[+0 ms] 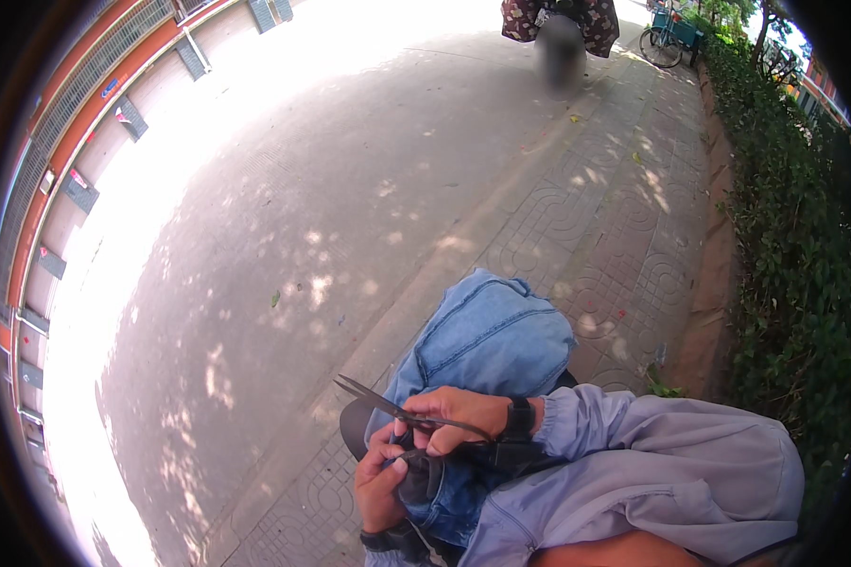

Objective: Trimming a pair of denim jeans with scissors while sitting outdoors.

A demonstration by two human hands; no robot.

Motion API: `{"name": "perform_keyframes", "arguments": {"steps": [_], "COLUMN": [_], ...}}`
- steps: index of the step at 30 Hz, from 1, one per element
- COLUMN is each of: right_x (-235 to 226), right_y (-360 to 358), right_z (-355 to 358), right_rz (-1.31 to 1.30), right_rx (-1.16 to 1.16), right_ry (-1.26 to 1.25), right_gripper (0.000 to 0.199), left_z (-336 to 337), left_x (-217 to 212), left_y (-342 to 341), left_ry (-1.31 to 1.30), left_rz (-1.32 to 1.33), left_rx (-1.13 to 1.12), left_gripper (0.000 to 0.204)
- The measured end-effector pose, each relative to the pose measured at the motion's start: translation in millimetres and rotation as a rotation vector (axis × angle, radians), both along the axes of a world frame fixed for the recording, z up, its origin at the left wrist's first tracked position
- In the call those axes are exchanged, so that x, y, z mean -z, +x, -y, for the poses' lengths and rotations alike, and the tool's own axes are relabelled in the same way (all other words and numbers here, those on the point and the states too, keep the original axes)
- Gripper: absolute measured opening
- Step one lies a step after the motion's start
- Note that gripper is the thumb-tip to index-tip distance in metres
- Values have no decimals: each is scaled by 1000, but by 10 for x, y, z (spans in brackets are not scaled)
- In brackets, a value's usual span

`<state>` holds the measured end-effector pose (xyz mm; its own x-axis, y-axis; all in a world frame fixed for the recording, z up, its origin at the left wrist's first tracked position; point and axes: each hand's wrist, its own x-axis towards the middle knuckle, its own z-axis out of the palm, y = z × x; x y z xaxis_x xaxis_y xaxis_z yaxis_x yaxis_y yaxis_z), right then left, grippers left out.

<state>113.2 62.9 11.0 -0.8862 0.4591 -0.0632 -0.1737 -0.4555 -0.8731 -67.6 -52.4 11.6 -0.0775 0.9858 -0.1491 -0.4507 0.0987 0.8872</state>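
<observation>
Blue denim fabric (pixel 487 340) is bunched over my knee. My right hand (pixel 459 414), coming out of a grey sleeve with a black strap at the wrist, grips a pair of dark scissors (pixel 376 401). The blades are nearly together and point up and to the left. Just below, my left hand (pixel 378 482) pinches a fold of the denim at the scissors' black handles. A dark rounded object (pixel 352 427) shows behind the hands, mostly hidden.
Patterned paving tiles (pixel 596 227) run ahead beside a smooth concrete road (pixel 284 217). A green hedge (pixel 794 246) lines the right side. A building (pixel 76 123) stands at the left. Far ahead are another person in patterned clothes (pixel 558 28) and a bicycle (pixel 667 38).
</observation>
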Motion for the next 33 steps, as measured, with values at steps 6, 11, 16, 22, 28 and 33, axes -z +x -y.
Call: {"name": "perform_keyframes", "arguments": {"steps": [6,11,16,22,28,33], "right_x": [-121,-206,-395,-547,-484,-451], "right_y": [-21,0,273,463,572,583], "right_z": [-12,-106,-276,-328,-317,-262], "right_rz": [10,145,309,482,360,341], "right_rx": [-69,40,70,-12,79,76], "right_ry": [201,329,517,957,1464,1585], "right_gripper": [45,37,39,42,37,35], "left_z": [61,-64,-102,-81,-63,-89], "left_x": [-140,73,27,-30,20,5], "left_y": [60,-64,-20,-2,-20,-1], "left_ry": [20,-118,-143,-210,-169,-161], "left_rz": [69,269,319,286,253,234], "left_rx": [-82,-1,-25,-63,-13,-19], "left_gripper": [14,13,15,15,19,19]}}
